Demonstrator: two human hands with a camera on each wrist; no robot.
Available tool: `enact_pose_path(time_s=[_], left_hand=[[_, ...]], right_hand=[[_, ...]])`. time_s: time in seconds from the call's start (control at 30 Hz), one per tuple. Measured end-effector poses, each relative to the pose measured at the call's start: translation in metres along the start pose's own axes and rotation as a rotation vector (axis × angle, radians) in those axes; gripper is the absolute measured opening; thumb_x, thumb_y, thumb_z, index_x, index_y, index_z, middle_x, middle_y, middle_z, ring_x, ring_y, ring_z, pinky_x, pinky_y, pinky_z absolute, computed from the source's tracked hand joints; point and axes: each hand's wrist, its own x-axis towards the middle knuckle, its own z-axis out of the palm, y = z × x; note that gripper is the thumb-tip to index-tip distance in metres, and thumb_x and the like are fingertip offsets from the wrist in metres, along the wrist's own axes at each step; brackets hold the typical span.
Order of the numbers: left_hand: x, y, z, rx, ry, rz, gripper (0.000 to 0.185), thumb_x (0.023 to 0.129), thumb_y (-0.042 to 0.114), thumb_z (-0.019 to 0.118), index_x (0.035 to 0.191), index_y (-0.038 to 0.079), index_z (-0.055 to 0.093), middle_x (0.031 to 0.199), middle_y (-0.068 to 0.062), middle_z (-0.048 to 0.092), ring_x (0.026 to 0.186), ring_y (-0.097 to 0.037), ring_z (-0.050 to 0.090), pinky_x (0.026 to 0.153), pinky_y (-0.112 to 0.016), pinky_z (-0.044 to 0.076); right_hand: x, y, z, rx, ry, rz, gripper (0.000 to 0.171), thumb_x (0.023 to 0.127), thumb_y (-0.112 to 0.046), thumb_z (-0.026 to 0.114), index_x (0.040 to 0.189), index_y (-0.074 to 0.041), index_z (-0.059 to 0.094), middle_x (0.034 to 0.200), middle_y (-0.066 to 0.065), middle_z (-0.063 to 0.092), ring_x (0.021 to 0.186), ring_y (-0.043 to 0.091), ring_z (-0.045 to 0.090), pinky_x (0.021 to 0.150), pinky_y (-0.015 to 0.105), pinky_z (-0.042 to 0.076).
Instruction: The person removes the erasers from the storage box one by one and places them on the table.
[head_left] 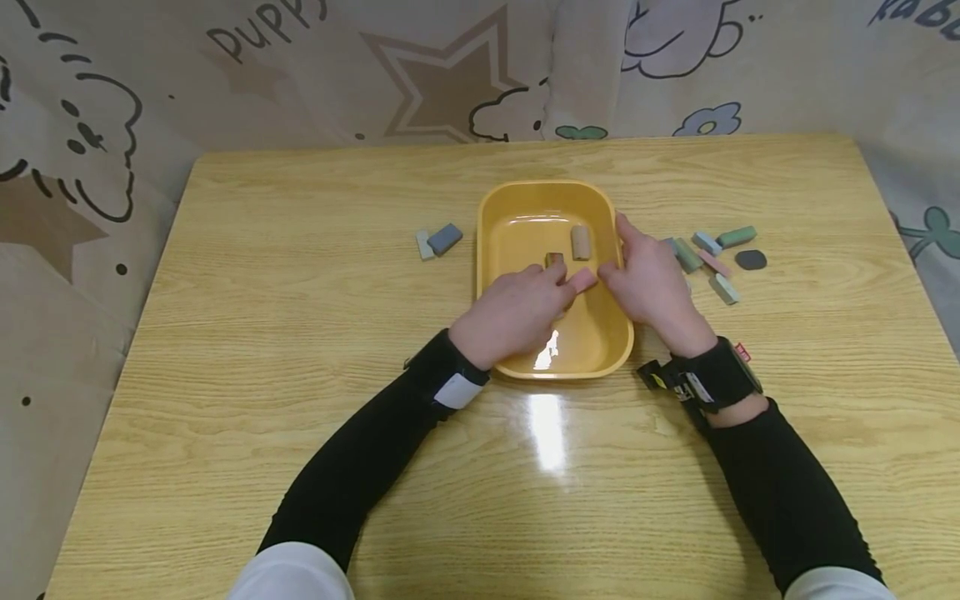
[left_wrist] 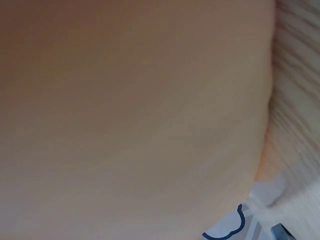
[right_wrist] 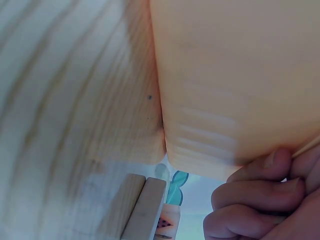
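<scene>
A yellow tray (head_left: 525, 204) sits near the middle of the wooden desk (head_left: 300, 350), and both hands work over its near half. The left hand (head_left: 517, 312) reaches in from the near left, its fingers (head_left: 558, 271) stretched toward a small dark brown block (head_left: 554, 259) on the tray floor; whether they grip it or only touch it I cannot tell, since the knuckles hide the tips. A pink block (head_left: 582, 280) shows between the two hands, at the left hand's fingertips and just beside the right thumb; which hand holds it is not clear. The right hand (head_left: 651, 283) lies along the tray's right rim, index finger pointing far along the edge, and the right wrist view shows its other fingers (right_wrist: 250, 200) curled against the tray's outer wall. A tan cylinder (head_left: 581, 242) lies in the tray just beyond the hands, apart from them.

To the right of the tray a loose cluster of blocks (head_left: 712, 254) is scattered on the desk, green, blue, pink and dark grey. To the left, two blocks (head_left: 438, 241), one pale and one blue-grey, lie side by side. The left wrist view is filled by the blurred tray wall.
</scene>
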Motion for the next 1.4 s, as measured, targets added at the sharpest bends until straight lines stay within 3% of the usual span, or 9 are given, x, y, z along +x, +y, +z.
enact_pose_path(time_s=[0.1, 0.33, 0.5, 0.63, 0.8, 1.0, 1.2, 1.4], left_hand=[[0.000, -0.001, 0.001, -0.005, 0.004, 0.006, 0.039, 0.099, 0.014, 0.054, 0.138, 0.017, 0.047, 0.129, -0.021, 0.056, 0.081, -0.025, 0.059, 0.057, -0.033, 0.053], [0.002, -0.002, -0.003, -0.044, 0.003, 0.015, 0.051, 0.089, 0.008, 0.065, 0.138, 0.017, 0.052, 0.106, -0.008, 0.056, 0.086, -0.020, 0.055, 0.072, -0.030, 0.051], [-0.002, -0.007, -0.017, -0.142, -0.003, -0.045, 0.037, 0.082, 0.011, 0.073, 0.118, 0.013, 0.066, 0.106, -0.003, 0.052, 0.094, -0.020, 0.051, 0.079, -0.029, 0.047], [-0.007, -0.017, -0.031, -0.219, 0.027, -0.093, 0.025, 0.081, 0.006, 0.069, 0.105, 0.012, 0.067, 0.104, -0.001, 0.049, 0.096, -0.020, 0.047, 0.080, -0.029, 0.043], [-0.016, -0.035, -0.047, -0.248, 0.047, -0.186, 0.025, 0.080, 0.007, 0.070, 0.104, 0.011, 0.064, 0.104, -0.001, 0.049, 0.097, -0.020, 0.046, 0.081, -0.030, 0.042], [-0.031, -0.066, -0.058, -0.243, 0.123, -0.321, 0.027, 0.080, 0.005, 0.069, 0.106, 0.006, 0.064, 0.104, -0.006, 0.051, 0.096, -0.023, 0.048, 0.083, -0.035, 0.044], [-0.048, -0.103, -0.056, -0.279, 0.144, -0.496, 0.032, 0.083, 0.008, 0.067, 0.114, 0.002, 0.063, 0.105, -0.010, 0.050, 0.095, -0.028, 0.047, 0.083, -0.040, 0.044], [-0.062, -0.130, -0.048, -0.325, 0.147, -0.602, 0.037, 0.084, 0.008, 0.062, 0.120, -0.001, 0.063, 0.113, -0.016, 0.053, 0.096, -0.031, 0.050, 0.085, -0.045, 0.046]], right_hand=[[0.000, 0.000, 0.000, -0.001, 0.000, -0.002, 0.072, 0.087, -0.008, 0.054, 0.155, -0.001, 0.030, 0.072, 0.017, 0.062, 0.055, 0.024, 0.062, 0.048, 0.033, 0.049], [0.000, -0.001, 0.000, -0.002, -0.011, 0.007, 0.072, 0.088, -0.008, 0.054, 0.155, 0.000, 0.028, 0.068, 0.015, 0.059, 0.054, 0.022, 0.061, 0.046, 0.032, 0.048], [0.000, -0.003, -0.001, 0.000, -0.014, 0.017, 0.073, 0.088, -0.009, 0.054, 0.155, -0.002, 0.029, 0.068, 0.014, 0.057, 0.053, 0.023, 0.059, 0.046, 0.033, 0.045], [-0.001, -0.003, -0.002, 0.008, -0.014, 0.016, 0.073, 0.087, -0.009, 0.054, 0.155, -0.002, 0.029, 0.068, 0.015, 0.059, 0.053, 0.023, 0.059, 0.046, 0.034, 0.044], [-0.001, -0.002, -0.003, 0.013, -0.014, 0.017, 0.072, 0.088, -0.009, 0.053, 0.155, 0.001, 0.028, 0.072, 0.017, 0.062, 0.053, 0.023, 0.058, 0.045, 0.034, 0.043], [-0.002, -0.003, -0.003, 0.025, -0.018, 0.033, 0.073, 0.088, -0.008, 0.054, 0.155, -0.001, 0.027, 0.072, 0.017, 0.061, 0.054, 0.022, 0.059, 0.045, 0.033, 0.045], [-0.002, -0.004, -0.003, 0.031, -0.015, 0.040, 0.072, 0.089, -0.008, 0.053, 0.155, 0.000, 0.027, 0.073, 0.017, 0.061, 0.054, 0.022, 0.059, 0.046, 0.033, 0.046], [-0.002, -0.004, -0.002, 0.042, -0.018, 0.038, 0.072, 0.089, -0.007, 0.054, 0.156, -0.003, 0.027, 0.072, 0.016, 0.061, 0.055, 0.022, 0.061, 0.046, 0.033, 0.047]])
